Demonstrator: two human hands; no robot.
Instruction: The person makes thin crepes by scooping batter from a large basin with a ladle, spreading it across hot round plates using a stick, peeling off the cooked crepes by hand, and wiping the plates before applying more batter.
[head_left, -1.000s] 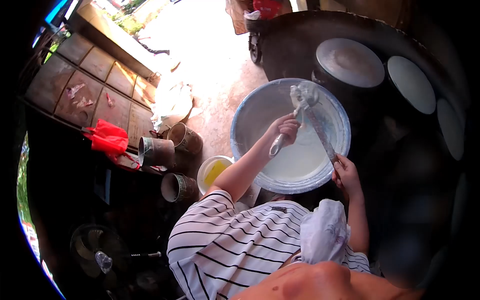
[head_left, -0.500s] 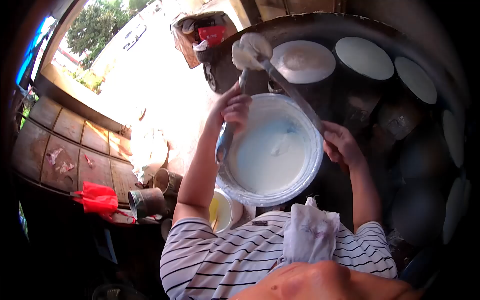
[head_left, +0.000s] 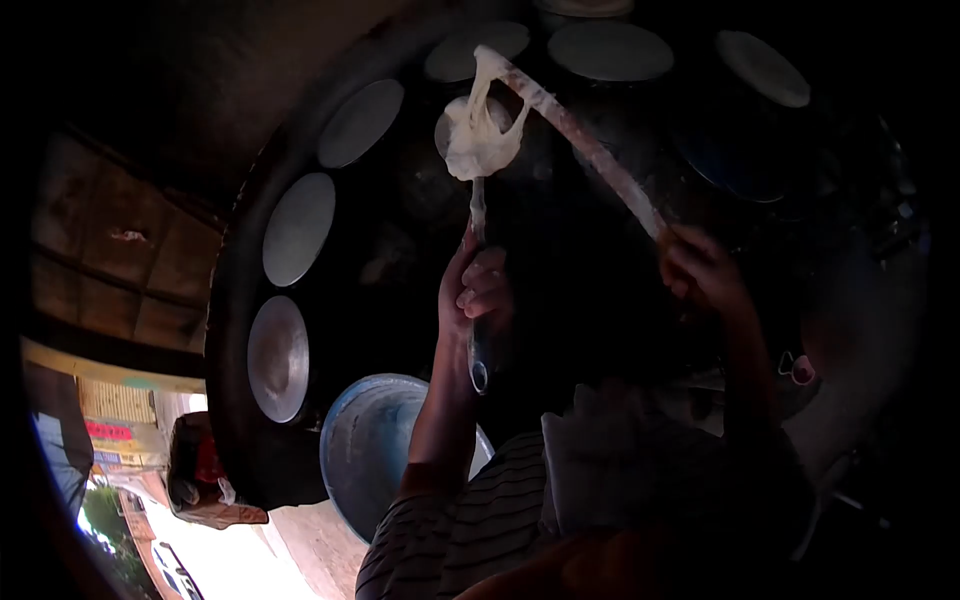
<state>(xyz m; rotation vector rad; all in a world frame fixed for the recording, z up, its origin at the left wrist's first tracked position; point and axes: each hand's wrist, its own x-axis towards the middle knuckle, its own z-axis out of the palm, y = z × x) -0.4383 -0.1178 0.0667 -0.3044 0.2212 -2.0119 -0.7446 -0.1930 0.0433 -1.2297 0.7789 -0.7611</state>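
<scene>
My left hand (head_left: 480,287) is closed around the handle of a ladle (head_left: 477,205). Thick, sticky white dough (head_left: 483,145) fills and covers the ladle's head. In my right hand (head_left: 700,265) is a long flat stick (head_left: 600,158), slanting up to the left with its tip coated in dough. Stretchy strands join the stick's tip to the dough on the ladle. Both tools are held over a large dark round surface. The big bucket (head_left: 345,450) stands at lower left, partly behind my left forearm; its contents are mostly hidden.
Several pale round discs ring the dark surface, among them one at the left (head_left: 299,230) and one at the back (head_left: 610,51). A metallic round pan (head_left: 278,358) lies near its left edge. Tiled wall (head_left: 120,235) is farther left; much of the right side is too dark to make out.
My view and body have turned from the bucket toward the dark surface. The ladle and stick have moved over it, and their tips have parted, drawing the dough into strands.
</scene>
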